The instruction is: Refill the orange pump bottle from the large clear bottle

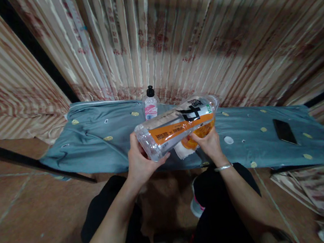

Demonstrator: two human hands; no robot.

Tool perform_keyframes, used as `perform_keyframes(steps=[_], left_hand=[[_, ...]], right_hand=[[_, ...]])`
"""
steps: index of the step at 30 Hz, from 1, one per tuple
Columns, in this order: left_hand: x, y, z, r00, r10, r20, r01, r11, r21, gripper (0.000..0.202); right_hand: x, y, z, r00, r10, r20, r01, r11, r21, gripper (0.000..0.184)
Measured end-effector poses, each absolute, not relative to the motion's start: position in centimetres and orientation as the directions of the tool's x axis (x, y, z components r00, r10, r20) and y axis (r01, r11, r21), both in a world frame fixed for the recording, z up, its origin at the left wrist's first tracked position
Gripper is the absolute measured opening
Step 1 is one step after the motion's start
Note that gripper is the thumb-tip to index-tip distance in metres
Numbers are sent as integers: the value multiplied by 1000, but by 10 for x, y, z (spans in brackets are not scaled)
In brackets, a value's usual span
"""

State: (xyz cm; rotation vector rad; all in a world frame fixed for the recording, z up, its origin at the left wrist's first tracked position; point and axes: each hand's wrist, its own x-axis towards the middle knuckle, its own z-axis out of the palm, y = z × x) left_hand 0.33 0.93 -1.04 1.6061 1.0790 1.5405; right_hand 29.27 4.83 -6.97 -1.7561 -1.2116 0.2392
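A large clear plastic bottle (178, 129) with an orange and white label lies on its side in the air above the table edge. My left hand (140, 160) is closed around its base end at the left. My right hand (207, 143) grips it from underneath near the middle, fingers curled; a silver bangle sits on that wrist. Under the bottle a white cloth or tissue (181, 150) shows beside my right hand; I cannot tell whether the hand holds it.
A low table under a grey-blue patterned cloth (96, 136) stands before striped curtains. On it are a small bottle with a black cap and pink label (150, 104), a white bottle cap (228, 140) and a black phone (284, 131). Brown tiled floor lies to the left.
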Motion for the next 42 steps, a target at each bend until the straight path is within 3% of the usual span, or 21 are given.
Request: perform_keyframes(steps=[5, 13, 27, 35, 42], left_hand=[[4, 9, -9, -30, 889, 457, 66, -454, 889, 80], [4, 12, -12, -20, 849, 528, 55, -526, 849, 81], [4, 10, -13, -28, 874, 485, 122, -479, 869, 81], [5, 11, -11, -23, 884, 467, 10, -467, 884, 87], [4, 11, -11, -17, 879, 476, 71, -474, 878, 87]], right_hand=[[293, 48, -70, 465, 802, 374, 639, -12, -769, 90], [291, 47, -65, 486, 819, 304, 594, -54, -803, 93], [294, 48, -68, 479, 830, 285, 608, -81, -789, 95], [292, 48, -68, 492, 817, 302, 616, -81, -783, 95], [294, 49, -70, 493, 813, 310, 621, -79, -780, 94]])
